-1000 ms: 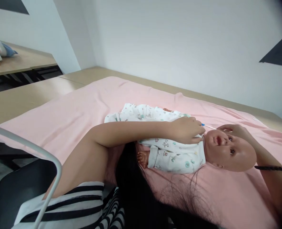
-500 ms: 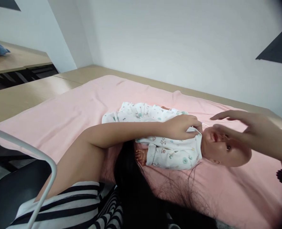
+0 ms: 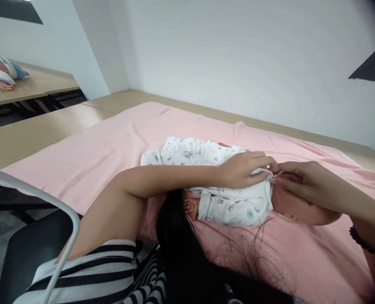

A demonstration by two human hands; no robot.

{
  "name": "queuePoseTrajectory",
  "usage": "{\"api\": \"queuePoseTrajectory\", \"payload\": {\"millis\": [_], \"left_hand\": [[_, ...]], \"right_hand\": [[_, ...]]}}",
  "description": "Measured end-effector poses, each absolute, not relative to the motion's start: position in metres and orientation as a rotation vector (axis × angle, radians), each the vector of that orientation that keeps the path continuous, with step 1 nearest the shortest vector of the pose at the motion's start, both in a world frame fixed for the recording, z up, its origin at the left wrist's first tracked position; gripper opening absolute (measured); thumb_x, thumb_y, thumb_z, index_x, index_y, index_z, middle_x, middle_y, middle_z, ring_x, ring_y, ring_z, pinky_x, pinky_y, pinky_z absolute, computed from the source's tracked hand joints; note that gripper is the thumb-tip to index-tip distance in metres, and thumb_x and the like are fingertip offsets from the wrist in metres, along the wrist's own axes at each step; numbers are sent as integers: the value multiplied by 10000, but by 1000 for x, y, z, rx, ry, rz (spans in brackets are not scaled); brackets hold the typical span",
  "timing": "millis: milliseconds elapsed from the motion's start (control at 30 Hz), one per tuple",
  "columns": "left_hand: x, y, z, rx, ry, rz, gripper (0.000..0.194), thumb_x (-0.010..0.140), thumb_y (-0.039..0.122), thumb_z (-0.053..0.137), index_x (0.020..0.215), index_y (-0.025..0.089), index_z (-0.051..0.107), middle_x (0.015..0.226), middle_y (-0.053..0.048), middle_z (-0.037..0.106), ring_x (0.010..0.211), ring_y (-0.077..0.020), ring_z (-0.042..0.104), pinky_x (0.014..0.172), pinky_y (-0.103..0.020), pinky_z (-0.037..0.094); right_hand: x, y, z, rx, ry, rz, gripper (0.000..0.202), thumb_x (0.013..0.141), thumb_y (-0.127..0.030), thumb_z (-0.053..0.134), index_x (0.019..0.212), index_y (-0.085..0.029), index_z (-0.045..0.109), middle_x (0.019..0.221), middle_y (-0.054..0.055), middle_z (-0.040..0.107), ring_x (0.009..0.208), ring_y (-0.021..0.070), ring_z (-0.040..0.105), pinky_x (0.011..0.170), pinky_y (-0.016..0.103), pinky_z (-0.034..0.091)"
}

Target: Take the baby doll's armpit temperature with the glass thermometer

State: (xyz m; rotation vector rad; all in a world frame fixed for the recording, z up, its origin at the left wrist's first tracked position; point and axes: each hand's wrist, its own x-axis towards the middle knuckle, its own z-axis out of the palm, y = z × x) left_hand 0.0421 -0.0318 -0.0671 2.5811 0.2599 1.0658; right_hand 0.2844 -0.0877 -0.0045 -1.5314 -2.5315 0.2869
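Observation:
A baby doll [image 3: 301,211] lies on its back on the pink cloth [image 3: 111,143], its head to the right. It wears a white printed baby shirt [image 3: 238,207]. Over the doll's chest, my left hand [image 3: 246,169] pinches the shirt's neckline, pulling it up slightly. From the right, my right hand [image 3: 314,183] meets it at the neckline, thumb and fingertips closed on the collar edge. That hand covers much of the doll's face. One doll hand [image 3: 191,209] sticks out of the near sleeve.
The pink cloth covers most of a wooden table [image 3: 67,122] set against a white wall [image 3: 238,59]. Another doll [image 3: 4,74] lies on a table at the far left. A black chair [image 3: 32,249] stands at lower left, and dark hair [image 3: 181,245] hangs in front of the view.
My right hand has come left and down from above the doll's face to the shirt collar, and its fingers have closed there. My left hand stays at the neckline.

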Motion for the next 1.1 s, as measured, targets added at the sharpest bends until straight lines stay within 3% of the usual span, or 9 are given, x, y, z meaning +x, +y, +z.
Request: {"api": "queuePoseTrajectory", "payload": {"millis": [133,300,467,800,1100], "left_hand": [[42,-32,-66,2578,284,1054,177,1061,279,452,1073,171,591,1085,-108,710,1017,-216,629,910,-344,481],[44,-31,-68,2575,281,1028,135,1026,247,477,995,191,596,1018,-81,707,962,-210,630,880,-340,468],[45,-30,-70,2567,280,1035,136,1021,282,514,964,192,598,953,-56,697,890,-195,605,839,-331,456],[45,-32,-71,2569,260,1054,119,988,259,549,945,177,623,887,-35,699,832,-175,614,793,-312,458],[44,-35,-72,2579,274,1062,72,945,220,539,929,190,602,875,-29,696,815,-172,607,779,-310,464]], "right_hand": [[275,-92,-4,-1603,-2491,396,287,1006,-505,561,1077,-275,716,1106,43,758,1004,288,688,867,410,513],[265,-98,-4,-1608,-2556,285,273,1054,-438,497,1000,-237,674,934,66,729,829,261,636,752,387,441],[275,-91,-20,-1449,-2566,148,341,1029,-541,525,967,-230,650,833,36,671,737,235,571,679,361,397],[272,-90,-23,-1268,-2695,-54,268,1074,-382,484,869,-213,511,768,6,556,706,199,483,739,354,339],[266,-95,-21,-1292,-2766,-148,266,1066,-330,410,843,-206,488,797,27,571,743,210,493,789,375,365]]}}
